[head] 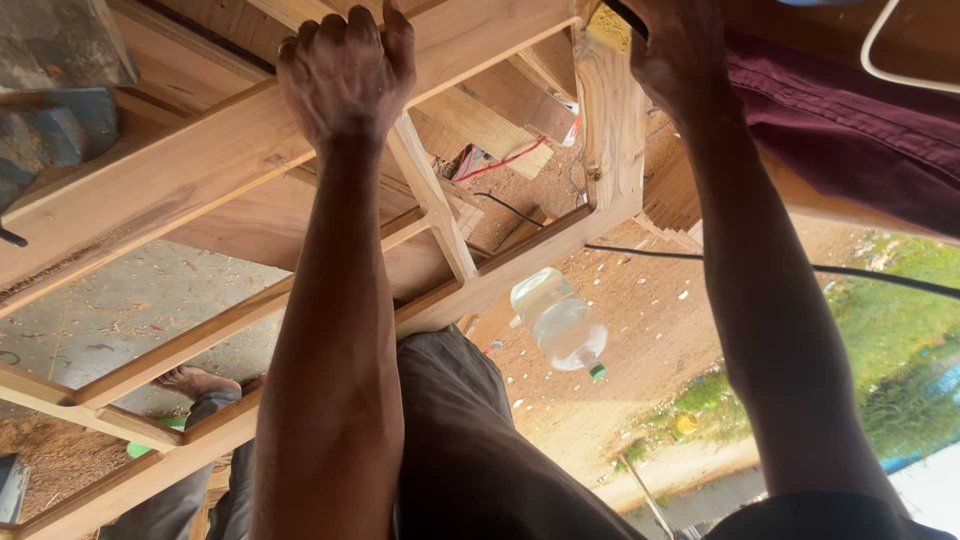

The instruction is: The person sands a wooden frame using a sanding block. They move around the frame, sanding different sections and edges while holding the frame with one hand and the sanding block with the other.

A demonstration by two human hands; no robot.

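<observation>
A head-worn camera looks down at a pale wooden frame (200, 165), seemingly a piece of furniture lying on its side, with two bare arms reaching onto it.

At the far left, a grey block-like object (55, 125) rests by the frame's long rail. Below it, another person's bare foot (195, 380) shows through the slats on the dusty floor (130, 300).

The left hand (345, 70) curls its grip tightly over the frame's upper rail, fingers wrapped round the far edge, knuckles up. The rail runs straight under the palm, with a thin slat (435, 200) dropping away just beneath the wrist.

A clear plastic bottle (560, 322) lies on the ground in the middle, near a thin black cable (780, 265).

The right hand (680, 55) closes on something yellow (610, 28) at the top of a thick upright post (610, 130); the view is cropped there, so it may be a tool or sanding block. A maroon cloth (840, 120) hangs beside that forearm.

Risks, as a judgement: the frame could tip or twist if the left grip loosens, the raw edges could give splinters, and the cable or the nearby foot could be caught if the frame shifts.
</observation>
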